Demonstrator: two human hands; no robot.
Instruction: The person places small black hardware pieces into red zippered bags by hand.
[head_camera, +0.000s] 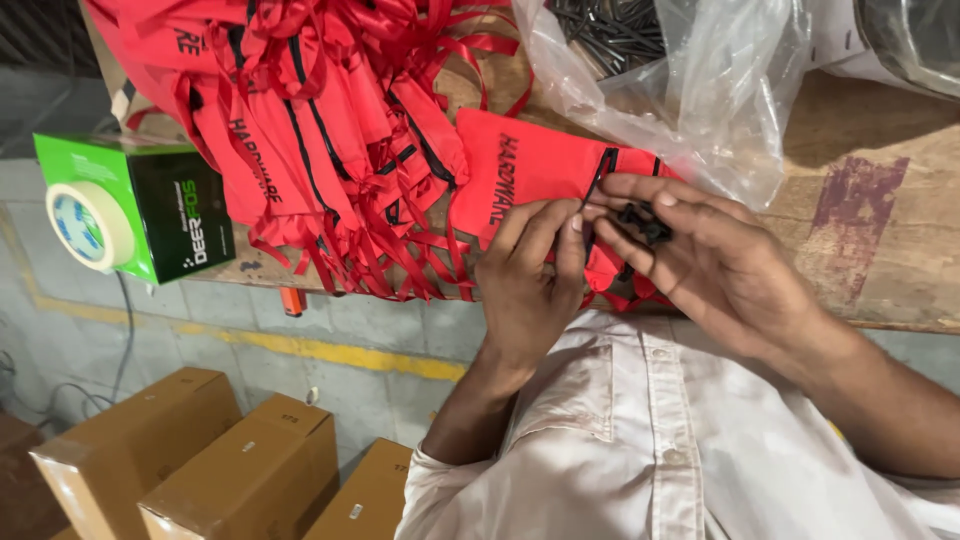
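At the far left a green and black carton (165, 205) sits at the edge of the wooden desk (880, 250), with a roll of pale masking tape (90, 225) against its near face. Below it, on the floor, stand three brown cardboard boxes (240, 470) close together, and a yellow painted line (300, 345) runs across the grey floor beside them.

Next along the desk lies a heap of red fabric pouches (310, 120) with black zips and loose red ribbons hanging over the desk edge. Just right of the heap, one red zip pouch (520, 170) lies flat by itself, touching the heap's ribbons.

The left hand (530, 280) rests on the near end of this pouch, its thumb and forefinger pinched closed on the black zip pull at the pouch's opening. The right hand (700, 255) meets it from the right, fingers curled and closed around a small black part (645, 225); the fingers cover most of it, so it may be a clip or a bundle of fasteners, but I cannot tell which. The two hands touch at the fingertips over the pouch.

Behind the hands a clear plastic bag (690, 90) lies crumpled on the desk, with dark metal pieces (605, 30) showing through it at the top. At the bottom right is the person's pale buttoned shirt (650, 450).
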